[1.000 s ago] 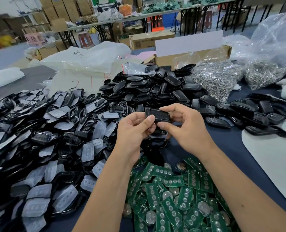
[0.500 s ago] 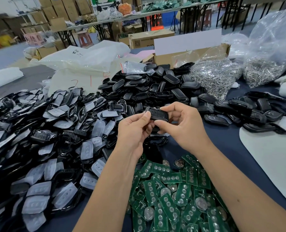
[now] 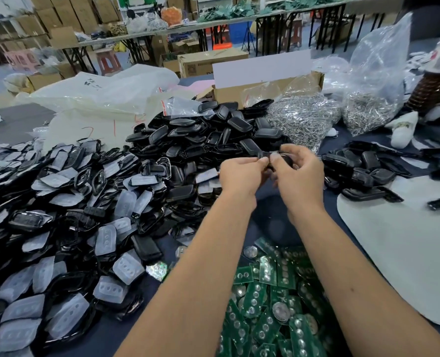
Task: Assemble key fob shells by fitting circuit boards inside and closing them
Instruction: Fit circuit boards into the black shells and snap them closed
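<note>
Both hands meet above the table: the left hand (image 3: 242, 173) and right hand (image 3: 300, 173) pinch a small glossy black key fob shell (image 3: 278, 157) between thumbs and fingertips, motion-blurred. Green circuit boards (image 3: 268, 318) lie piled below the wrists, black shell halves (image 3: 208, 135) heaped beyond.

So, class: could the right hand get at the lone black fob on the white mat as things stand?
Probably yes. The lone fob lies bare on the white mat, nothing over it; but the right hand must first release the shell it grips.

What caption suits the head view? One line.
Both hands pinch a black fob above green boards.
</note>
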